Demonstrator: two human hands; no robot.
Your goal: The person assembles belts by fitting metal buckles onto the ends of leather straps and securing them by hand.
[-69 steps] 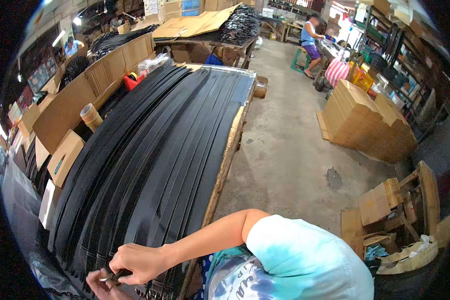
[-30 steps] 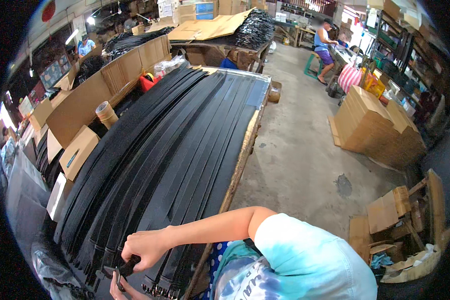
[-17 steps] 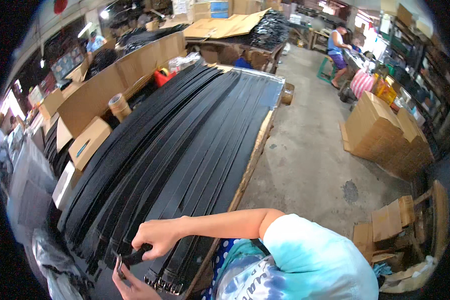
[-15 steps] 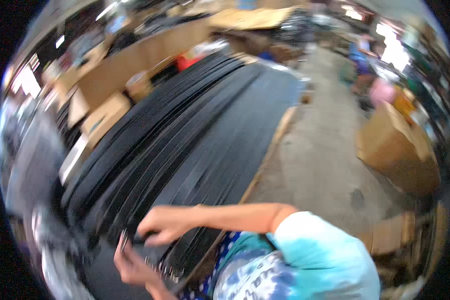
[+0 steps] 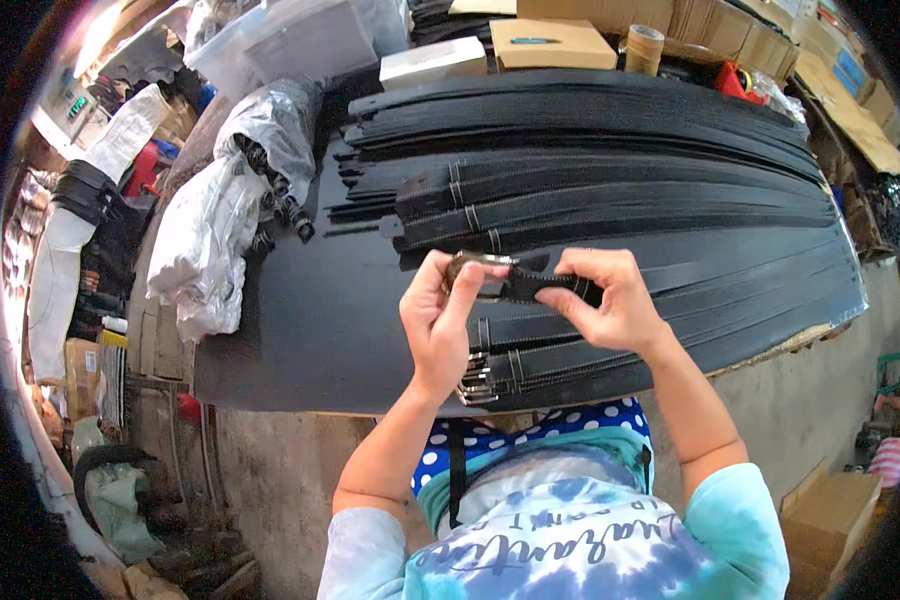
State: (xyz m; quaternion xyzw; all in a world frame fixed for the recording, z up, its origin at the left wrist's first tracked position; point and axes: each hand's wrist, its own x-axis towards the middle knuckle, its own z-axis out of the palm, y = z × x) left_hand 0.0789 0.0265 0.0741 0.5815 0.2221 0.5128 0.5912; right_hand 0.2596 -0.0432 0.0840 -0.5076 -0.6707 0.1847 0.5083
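Observation:
Above the front of the dark table, my left hand (image 5: 436,315) is closed on a silvery metal belt buckle (image 5: 492,260), its thumb and fingers round the frame. A black belt strap (image 5: 532,287) with pale edge stitching joins the buckle, pinched by my right hand (image 5: 615,300) between thumb and fingers. Just below, several finished-looking belts lie side by side, their metal buckles (image 5: 478,382) grouped near the table's front edge. Behind my hands, rows of black belt straps (image 5: 590,215) run to the right, some with white-edged loops near their left ends.
A clear plastic bag (image 5: 205,255) spilling dark buckles lies on the left of the table (image 5: 290,350). Along the back stand a translucent bin (image 5: 300,50), a white box (image 5: 432,63), a cardboard box (image 5: 555,45) bearing a pen, a tape roll (image 5: 644,48) and a red tape dispenser (image 5: 735,80).
The head view has swung round, so the table now lies crosswise. My hands, earlier blurred and close together at lower left, now appear mid-view, with the strap and buckle visible between them.

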